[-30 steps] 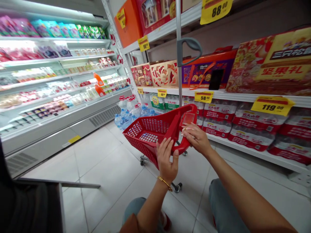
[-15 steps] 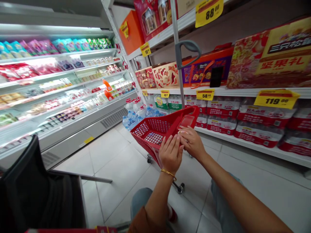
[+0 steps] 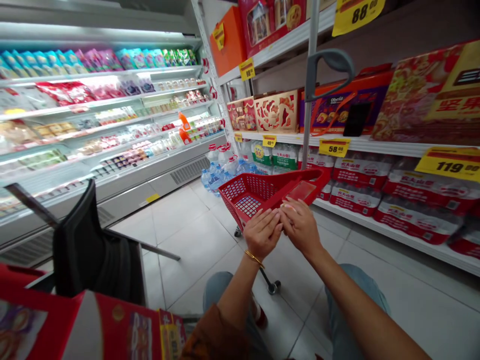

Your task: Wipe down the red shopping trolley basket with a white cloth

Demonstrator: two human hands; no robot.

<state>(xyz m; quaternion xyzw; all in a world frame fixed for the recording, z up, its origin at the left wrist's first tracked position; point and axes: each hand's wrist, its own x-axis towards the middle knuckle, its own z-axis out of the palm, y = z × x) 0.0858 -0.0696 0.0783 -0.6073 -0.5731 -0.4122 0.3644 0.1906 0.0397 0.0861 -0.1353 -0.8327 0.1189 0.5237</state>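
Observation:
My left hand (image 3: 262, 234) and my right hand (image 3: 300, 225) meet in front of me, fingertips touching, over the near edge of a red plastic shopping cart (image 3: 258, 187). The left fingers lie close together and point towards the right hand; a gold bracelet (image 3: 255, 258) circles that wrist. My right hand's fingers are bent inward against the left fingertips. Anything between them is hidden or too small to name. The perforated basket looks bare inside, and a red panel (image 3: 302, 191) lies just beyond my right fingers. Whether my hands touch the cart I cannot tell.
A black chair (image 3: 93, 250) stands at left, with red packages (image 3: 105, 325) at lower left. Lit chiller shelves (image 3: 112, 110) run behind. At right, a shelf holds gift boxes (image 3: 275, 112) and packs of bottled water (image 3: 360, 170). A phone (image 3: 357, 120) is mounted on a pole (image 3: 310, 100).
The view has swung left and shows more of the chair and red packages. My hands have drawn slightly closer together and still meet at the fingertips.

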